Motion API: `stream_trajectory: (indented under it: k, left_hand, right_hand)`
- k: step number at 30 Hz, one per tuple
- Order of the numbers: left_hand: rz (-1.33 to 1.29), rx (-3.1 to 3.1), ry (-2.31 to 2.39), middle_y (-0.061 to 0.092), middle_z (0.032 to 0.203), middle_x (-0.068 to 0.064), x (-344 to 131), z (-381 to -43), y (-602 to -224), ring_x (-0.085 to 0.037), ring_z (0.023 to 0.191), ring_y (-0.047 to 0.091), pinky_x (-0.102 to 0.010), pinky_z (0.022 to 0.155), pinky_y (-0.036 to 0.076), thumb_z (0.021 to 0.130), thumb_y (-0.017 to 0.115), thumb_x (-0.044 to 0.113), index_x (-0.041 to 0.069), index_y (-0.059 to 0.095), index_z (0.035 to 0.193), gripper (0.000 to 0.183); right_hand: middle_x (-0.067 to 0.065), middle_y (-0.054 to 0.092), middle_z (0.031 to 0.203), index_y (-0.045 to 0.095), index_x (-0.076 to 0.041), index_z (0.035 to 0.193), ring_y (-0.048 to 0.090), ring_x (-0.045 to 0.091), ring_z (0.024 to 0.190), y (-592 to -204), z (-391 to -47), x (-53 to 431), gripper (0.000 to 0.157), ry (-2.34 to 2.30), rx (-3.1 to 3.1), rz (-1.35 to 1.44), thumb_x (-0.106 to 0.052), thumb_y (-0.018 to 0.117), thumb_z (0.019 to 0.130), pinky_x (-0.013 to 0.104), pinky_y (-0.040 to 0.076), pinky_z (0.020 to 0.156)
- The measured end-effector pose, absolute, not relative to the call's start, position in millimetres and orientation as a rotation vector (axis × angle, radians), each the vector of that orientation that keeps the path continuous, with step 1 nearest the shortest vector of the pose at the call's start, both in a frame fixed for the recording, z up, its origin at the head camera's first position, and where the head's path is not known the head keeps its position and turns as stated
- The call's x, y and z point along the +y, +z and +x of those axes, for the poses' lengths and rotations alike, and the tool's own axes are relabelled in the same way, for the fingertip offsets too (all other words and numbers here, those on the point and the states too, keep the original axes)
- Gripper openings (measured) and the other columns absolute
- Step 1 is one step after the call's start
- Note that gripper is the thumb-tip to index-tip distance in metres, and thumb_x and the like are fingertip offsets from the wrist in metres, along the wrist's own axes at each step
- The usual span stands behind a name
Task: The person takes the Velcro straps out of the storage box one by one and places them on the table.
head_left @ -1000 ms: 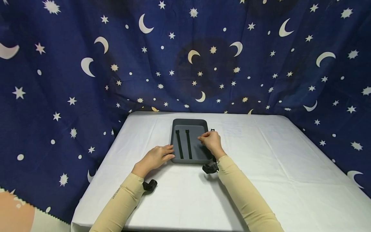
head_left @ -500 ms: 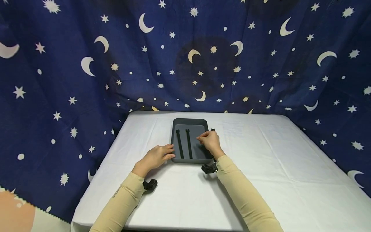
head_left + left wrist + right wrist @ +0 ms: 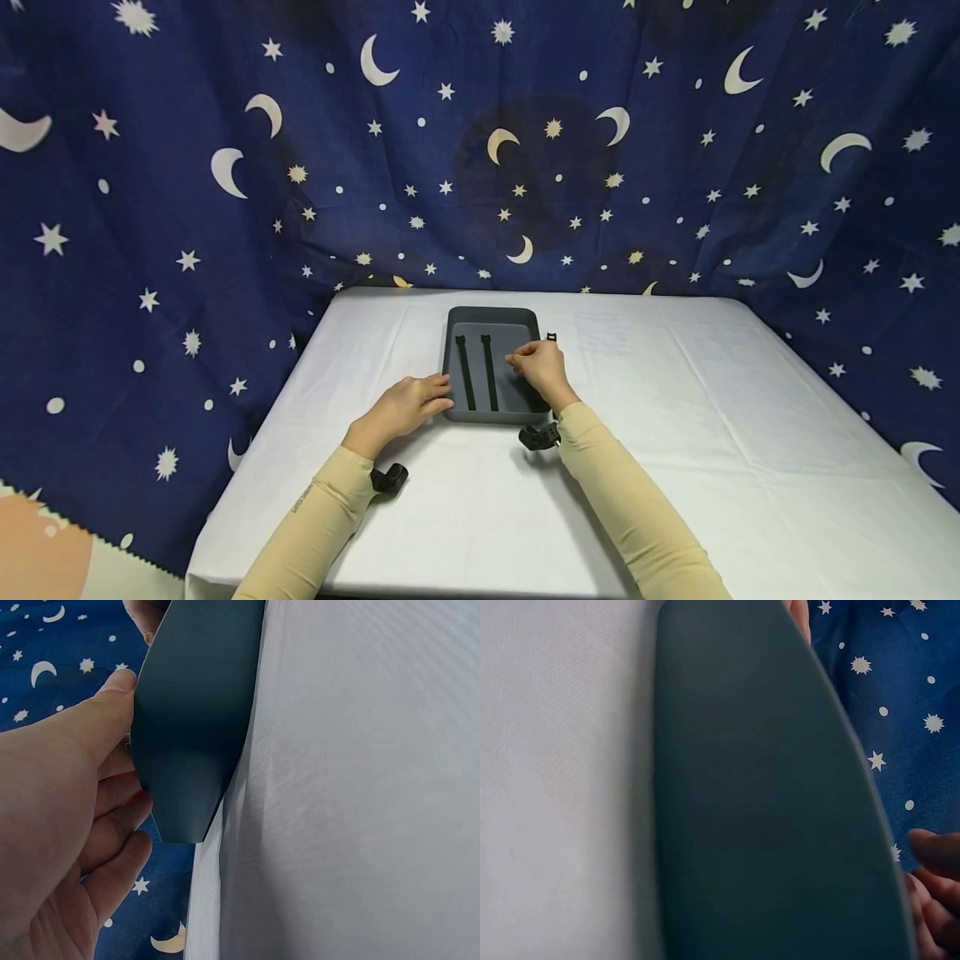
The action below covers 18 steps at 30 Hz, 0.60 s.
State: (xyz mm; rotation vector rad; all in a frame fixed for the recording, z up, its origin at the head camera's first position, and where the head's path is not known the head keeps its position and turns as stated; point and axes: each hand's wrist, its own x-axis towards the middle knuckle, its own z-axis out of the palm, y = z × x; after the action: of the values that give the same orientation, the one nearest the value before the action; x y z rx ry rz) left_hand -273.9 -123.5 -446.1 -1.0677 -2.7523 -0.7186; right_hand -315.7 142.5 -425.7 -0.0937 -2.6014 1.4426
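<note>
A dark grey rectangular tray (image 3: 497,417) stands on the white cloth. Two thin black straps (image 3: 466,372) with wider heads lie side by side in its left half. Along the left rim rests my left hand (image 3: 401,407), fingers loosely extended; in the left wrist view its thumb tip (image 3: 120,681) is at the rim. Over the tray's right half is my right hand (image 3: 543,367), thumb and fingertips drawn together. I cannot tell whether something small is between them. The head of another black piece (image 3: 551,337) shows beyond this hand, at the tray's right side, mostly hidden.
The white cloth (image 3: 712,467) covers the table, and a dark blue curtain with moons and stars (image 3: 450,125) hangs behind and at both sides. Black wrist devices sit under the left sleeve (image 3: 322,500) and the right sleeve (image 3: 630,492).
My right hand has shifted slightly left over the tray, its fingertips closer to the second strap. The left hand, tray and straps hold their places.
</note>
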Motion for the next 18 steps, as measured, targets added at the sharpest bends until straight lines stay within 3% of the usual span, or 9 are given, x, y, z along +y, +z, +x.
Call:
stream_trajectory:
  k: [18]
  left_hand:
    - [-1.081,-2.728,-0.709,0.058,0.142,-0.02,-122.9,-272.9,-444.5,-0.033,0.134,0.054,-0.045,0.11,0.047,0.101,0.061,0.03,-0.004,0.067,0.127,0.043]
  right_hand:
    - [0.013,0.077,0.083,0.078,0.0,0.09,0.067,0.013,0.064,-425.5,-316.8,138.5,0.014,1.462,-2.625,-0.094,-0.014,0.077,0.089,0.025,0.053,0.061]
